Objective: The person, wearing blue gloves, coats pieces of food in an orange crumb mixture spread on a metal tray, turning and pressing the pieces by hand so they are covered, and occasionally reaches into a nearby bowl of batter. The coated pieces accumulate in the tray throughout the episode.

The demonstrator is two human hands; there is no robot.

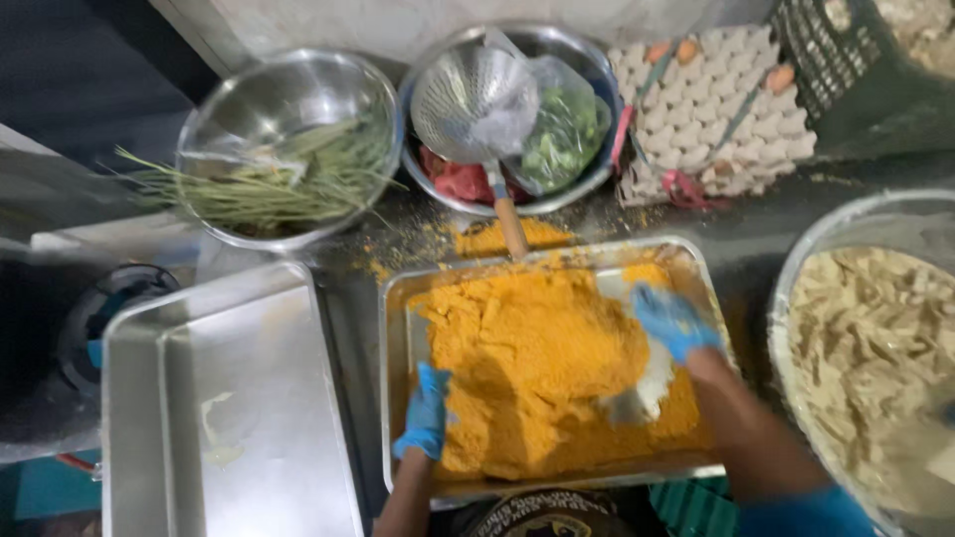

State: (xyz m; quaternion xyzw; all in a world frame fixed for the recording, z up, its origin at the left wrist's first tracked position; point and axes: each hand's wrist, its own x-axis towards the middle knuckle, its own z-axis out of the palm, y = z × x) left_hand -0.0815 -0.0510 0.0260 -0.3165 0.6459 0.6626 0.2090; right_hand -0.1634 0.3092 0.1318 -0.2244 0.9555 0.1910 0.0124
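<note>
A steel tray point(396, 298) in front of me is heaped with orange crumb coating point(527, 358). My left hand point(426, 413), in a blue glove, rests on the left side of the heap with its fingers pressed into the crumbs. My right hand point(671, 320), also blue-gloved, lies on the right side of the heap, fingers spread over the crumbs beside a pale patch point(647, 393). I see nothing gripped in either hand.
An empty steel tray point(229, 398) lies at the left. A bowl of green stalks point(288, 149), a bowl with a skimmer and bagged greens point(507, 109), an egg carton point(716, 109) and a dark crate stand behind. A big bowl of pale strips point(875, 338) sits at the right.
</note>
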